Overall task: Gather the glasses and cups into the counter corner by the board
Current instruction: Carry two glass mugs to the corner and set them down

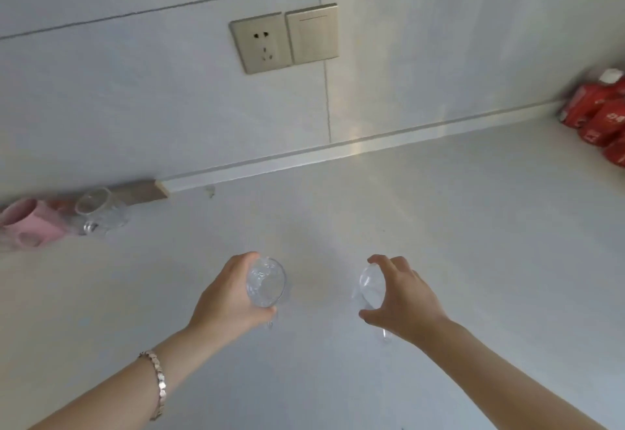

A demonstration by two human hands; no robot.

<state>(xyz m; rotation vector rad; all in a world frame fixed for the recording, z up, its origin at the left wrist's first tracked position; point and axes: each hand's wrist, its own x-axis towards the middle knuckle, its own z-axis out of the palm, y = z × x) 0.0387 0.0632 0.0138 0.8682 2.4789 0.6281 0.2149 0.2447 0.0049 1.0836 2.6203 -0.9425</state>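
Observation:
My left hand (226, 297) is wrapped around a clear patterned glass (265, 282) over the middle of the white counter (473, 226). My right hand (402, 297) grips a second clear glass (371, 286) by its rim and side, a little to the right. At the far left, a pink cup (28, 223) and a clear glass mug (99, 209) sit together beside a wooden board (142, 191) that lies against the wall.
Several red packages (598, 118) with a white-capped bottle are stacked in the far right corner. A wall socket and switch (284, 39) sit on the tiled wall above the counter. A bracelet is on the left wrist.

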